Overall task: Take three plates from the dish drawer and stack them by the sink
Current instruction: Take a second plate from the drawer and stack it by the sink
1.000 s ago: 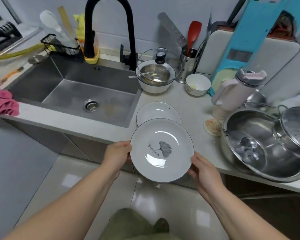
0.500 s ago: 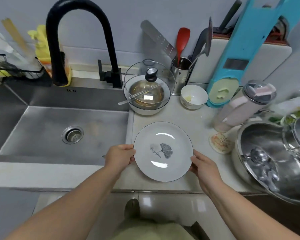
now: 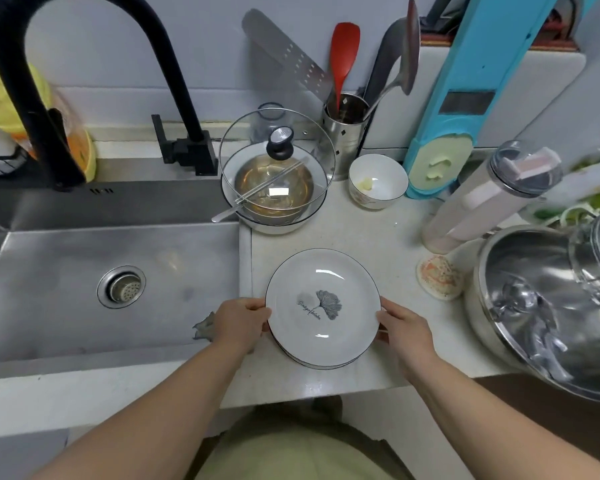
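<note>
A white plate point(image 3: 323, 306) with a leaf print is held at its rim by both hands: the left hand point(image 3: 239, 322) is closed on the left edge, the right hand point(image 3: 404, 329) on the right edge, fingers curled around it. The plate sits on the bench point(image 3: 371, 244) just right of the sink point(image 3: 111, 282), and the rim of a second plate point(image 3: 321, 364) is seen directly beneath its near edge, the two stacked. A small round coaster point(image 3: 439, 277) lies to the right, beside a large steel basin point(image 3: 548, 306). Farther back, a bowl covered by a glass lid point(image 3: 278, 161) is placed at the sink's corner, with a small white bowl point(image 3: 378, 181) to its right. A utensil holder point(image 3: 345, 133) and a black tap point(image 3: 66, 81) are set against the wall.
</note>
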